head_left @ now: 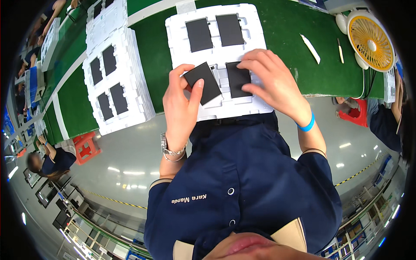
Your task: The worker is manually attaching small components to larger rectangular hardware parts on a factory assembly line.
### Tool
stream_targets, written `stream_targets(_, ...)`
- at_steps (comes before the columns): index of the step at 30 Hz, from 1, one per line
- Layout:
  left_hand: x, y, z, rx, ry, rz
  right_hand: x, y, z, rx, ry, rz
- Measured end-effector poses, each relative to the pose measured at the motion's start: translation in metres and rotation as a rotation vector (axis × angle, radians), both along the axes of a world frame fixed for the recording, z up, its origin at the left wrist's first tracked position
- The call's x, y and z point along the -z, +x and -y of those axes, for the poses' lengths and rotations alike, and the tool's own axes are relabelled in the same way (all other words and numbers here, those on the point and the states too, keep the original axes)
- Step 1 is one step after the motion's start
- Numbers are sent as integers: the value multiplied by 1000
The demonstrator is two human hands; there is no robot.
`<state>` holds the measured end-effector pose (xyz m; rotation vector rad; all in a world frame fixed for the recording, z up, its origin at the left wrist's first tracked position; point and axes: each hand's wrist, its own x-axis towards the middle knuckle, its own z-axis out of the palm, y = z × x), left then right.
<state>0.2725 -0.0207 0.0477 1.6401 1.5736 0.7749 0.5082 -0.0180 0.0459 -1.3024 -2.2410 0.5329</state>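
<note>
Before me on the green table lies a white moulded tray [174, 32]. My left hand [180, 99] is closed on a flat black rectangular panel [210, 81], thumb across its face and fingers behind. That panel is tilted over the tray's near-left compartment. My right hand [279, 80] hovers at the near-right compartment, thumb and fingers spread around the right side of another black panel [236, 82] lying there. Whether its fingertips touch that panel, I cannot tell. Two more black panels, one far left [199, 34] and one far right [229, 30], rest in the far compartments.
Left of my tray stands a stack of white trays [145, 97], its top one holding black panels. On the right are a white tube-like item [310, 49], a slim pen-shaped tool [340, 51] and a yellow-and-white fan [371, 45]. Red stools [86, 147] and other people are nearby.
</note>
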Motion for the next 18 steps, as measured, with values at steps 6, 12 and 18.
stream_targets(6, 24, -13, -15, 208, 217, -247, 1, -12, 6, -107, 66, 267)
stream_targets(12, 34, -10, -15, 220, 361, -390, 8, -7, 1, -213, 207, 161)
stream_targets(18, 33, -7, -4, 178, 73, 115, 7, -6, -14, -44, 663, 178)
